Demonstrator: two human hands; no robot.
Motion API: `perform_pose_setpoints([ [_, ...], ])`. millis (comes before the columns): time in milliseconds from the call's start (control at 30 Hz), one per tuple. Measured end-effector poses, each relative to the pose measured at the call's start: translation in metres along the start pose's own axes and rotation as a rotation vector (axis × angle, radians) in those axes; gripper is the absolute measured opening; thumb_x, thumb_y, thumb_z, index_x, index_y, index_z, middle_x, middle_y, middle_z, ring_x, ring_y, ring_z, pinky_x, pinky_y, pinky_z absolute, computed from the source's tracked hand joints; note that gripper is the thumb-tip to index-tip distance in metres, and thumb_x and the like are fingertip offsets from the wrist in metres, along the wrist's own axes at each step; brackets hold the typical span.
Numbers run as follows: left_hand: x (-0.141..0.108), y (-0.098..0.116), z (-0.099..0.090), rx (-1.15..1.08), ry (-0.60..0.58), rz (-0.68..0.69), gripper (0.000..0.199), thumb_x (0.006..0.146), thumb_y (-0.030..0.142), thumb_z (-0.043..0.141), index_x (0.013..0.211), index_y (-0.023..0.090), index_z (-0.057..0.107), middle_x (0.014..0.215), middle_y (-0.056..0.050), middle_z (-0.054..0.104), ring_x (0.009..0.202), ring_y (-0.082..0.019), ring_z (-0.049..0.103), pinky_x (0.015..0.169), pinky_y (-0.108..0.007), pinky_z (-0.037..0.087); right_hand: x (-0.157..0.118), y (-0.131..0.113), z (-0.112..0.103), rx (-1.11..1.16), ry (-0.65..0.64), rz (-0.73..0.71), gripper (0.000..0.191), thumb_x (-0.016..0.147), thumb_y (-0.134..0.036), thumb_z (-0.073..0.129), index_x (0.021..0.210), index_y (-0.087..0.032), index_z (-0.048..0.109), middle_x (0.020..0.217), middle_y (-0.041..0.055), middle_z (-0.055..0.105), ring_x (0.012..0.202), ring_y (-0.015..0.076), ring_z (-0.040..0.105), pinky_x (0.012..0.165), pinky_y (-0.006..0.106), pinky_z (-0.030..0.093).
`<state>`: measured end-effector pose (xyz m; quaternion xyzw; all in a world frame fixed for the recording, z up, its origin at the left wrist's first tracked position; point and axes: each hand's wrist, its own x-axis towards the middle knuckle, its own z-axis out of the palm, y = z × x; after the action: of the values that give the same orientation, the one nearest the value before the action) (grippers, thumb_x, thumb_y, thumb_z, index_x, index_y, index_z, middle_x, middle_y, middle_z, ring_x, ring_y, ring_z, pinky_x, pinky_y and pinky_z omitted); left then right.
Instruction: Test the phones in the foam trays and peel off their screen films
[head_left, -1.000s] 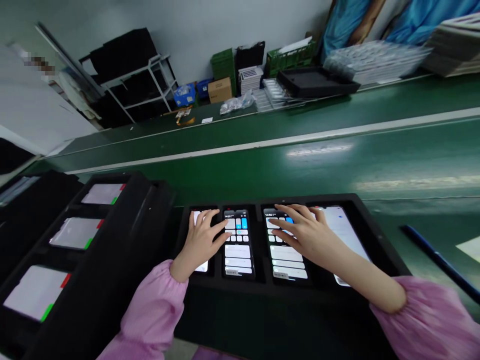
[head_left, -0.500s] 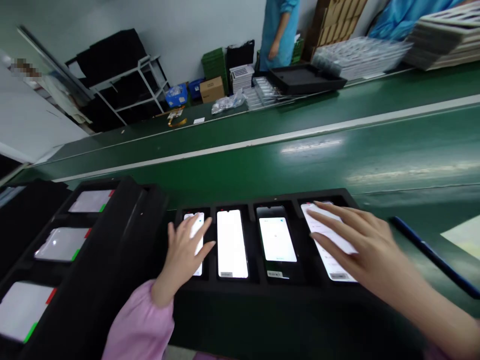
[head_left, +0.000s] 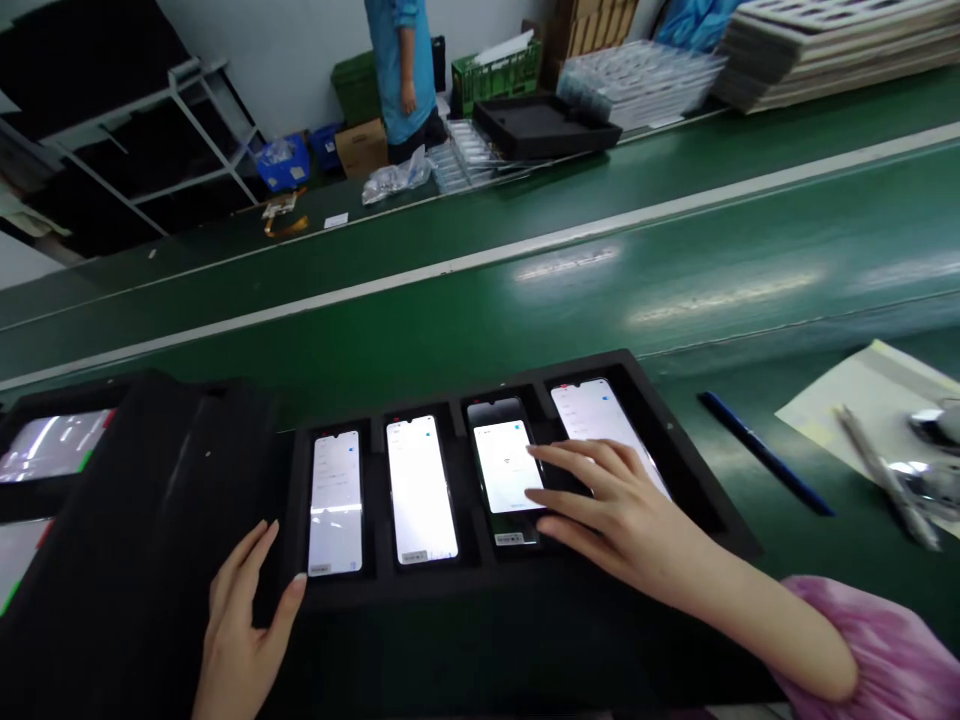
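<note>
Several smartphones with lit screens lie face up in the slots of a black foam tray. The leftmost phone and the second phone are uncovered. My right hand, fingers spread, is over the third phone and the rightmost phone, its fingertips at the third screen's right edge. Whether they touch the glass I cannot tell. My left hand holds nothing; its fingers are apart beside the tray's lower left corner, the thumb close to the rim.
Left of the tray stands a black stack of trays with red-and-green-marked screens. A blue pen lies to the right, near a paper sheet and a clear pen. Across the green belt, a person in blue stands behind stacked trays.
My left hand has moved off the leftmost phone to the tray's left side. My right hand has shifted from the rightmost phone toward the third. The camera view has turned right.
</note>
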<state>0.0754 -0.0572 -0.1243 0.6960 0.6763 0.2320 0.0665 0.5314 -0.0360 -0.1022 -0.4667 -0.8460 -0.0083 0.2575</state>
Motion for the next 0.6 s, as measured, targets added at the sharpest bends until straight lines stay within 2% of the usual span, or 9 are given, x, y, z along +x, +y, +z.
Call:
perform_pose_setpoints([
  [100,-0.011,-0.01,-0.004,-0.059,-0.029,-0.07,0.064,0.095,0.063,0.059,0.155,0.04,0.051,0.159,-0.008,0.054,0.152,-0.039,0.048,0.127,-0.069,0.04,-0.001,-0.01,0.002,0.028,-0.063,-0.02,0.032,0.111,-0.046,0.05,0.114,-0.032,0.079,0.148,0.0061,0.065,0.127,0.0282,0.062,0.103,0.052,0.047],
  [200,-0.019,-0.026,-0.005,-0.221,-0.117,-0.216,0.08,0.085,0.064,0.074,0.156,0.038,0.049,0.166,-0.009,0.047,0.152,-0.043,0.047,0.124,-0.073,0.042,-0.011,-0.006,-0.009,-0.025,-0.055,-0.013,0.029,0.111,-0.045,0.052,0.118,-0.033,0.077,0.152,0.0054,0.063,0.127,0.0302,0.063,0.105,0.056,0.046],
  [267,-0.029,-0.036,-0.005,-0.357,-0.179,-0.323,0.094,0.075,0.059,0.087,0.157,0.039,0.047,0.167,-0.01,0.047,0.15,-0.045,0.05,0.121,-0.073,0.045,-0.03,0.007,-0.024,-0.028,0.016,0.056,0.029,0.11,-0.04,0.052,0.131,-0.035,0.072,0.151,0.0071,0.063,0.127,0.031,0.064,0.102,0.055,0.05],
  [333,-0.042,-0.04,-0.002,-0.453,-0.192,-0.418,0.101,0.068,0.054,0.093,0.157,0.038,0.048,0.163,-0.011,0.053,0.149,-0.045,0.052,0.12,-0.07,0.047,-0.062,0.025,-0.04,-0.025,0.075,0.202,0.041,0.108,-0.042,0.053,0.147,-0.036,0.061,0.149,0.0106,0.062,0.126,0.0339,0.065,0.095,0.054,0.056],
  [400,-0.054,-0.039,0.004,-0.513,-0.122,-0.5,0.098,0.069,0.052,0.093,0.156,0.037,0.05,0.155,-0.011,0.062,0.146,-0.044,0.056,0.119,-0.069,0.049,-0.101,0.041,-0.048,-0.051,0.044,0.324,0.063,0.101,-0.061,0.061,0.159,-0.037,0.051,0.15,0.0142,0.061,0.127,0.0396,0.067,0.086,0.054,0.062],
  [433,-0.058,-0.036,0.008,-0.536,-0.062,-0.538,0.094,0.071,0.052,0.091,0.154,0.035,0.052,0.15,-0.011,0.066,0.142,-0.043,0.06,0.118,-0.068,0.051,-0.119,0.048,-0.047,-0.021,0.032,0.353,0.071,0.098,-0.064,0.064,0.162,-0.037,0.048,0.149,0.0148,0.062,0.125,0.0393,0.068,0.083,0.052,0.064],
  [467,-0.057,-0.033,0.013,-0.553,0.008,-0.564,0.09,0.073,0.053,0.09,0.153,0.033,0.054,0.143,-0.011,0.07,0.136,-0.043,0.065,0.115,-0.069,0.054,-0.135,0.054,-0.044,0.036,0.047,0.411,0.071,0.097,-0.062,0.066,0.162,-0.039,0.047,0.147,0.0127,0.064,0.124,0.0383,0.07,0.082,0.051,0.066],
  [533,-0.042,-0.025,0.022,-0.561,0.155,-0.554,0.086,0.073,0.054,0.089,0.149,0.028,0.057,0.132,-0.013,0.075,0.124,-0.043,0.072,0.109,-0.071,0.057,-0.15,0.064,-0.032,0.14,0.13,0.479,0.067,0.094,-0.061,0.071,0.156,-0.041,0.054,0.144,0.0094,0.068,0.122,0.0382,0.071,0.084,0.051,0.068],
  [600,-0.003,-0.016,0.03,-0.536,0.255,-0.458,0.085,0.071,0.055,0.088,0.144,0.022,0.06,0.127,-0.016,0.076,0.119,-0.043,0.075,0.108,-0.072,0.057,-0.139,0.078,-0.019,0.236,0.23,0.54,0.062,0.089,-0.062,0.078,0.145,-0.04,0.064,0.138,0.0077,0.072,0.116,0.0385,0.074,0.085,0.052,0.068],
])
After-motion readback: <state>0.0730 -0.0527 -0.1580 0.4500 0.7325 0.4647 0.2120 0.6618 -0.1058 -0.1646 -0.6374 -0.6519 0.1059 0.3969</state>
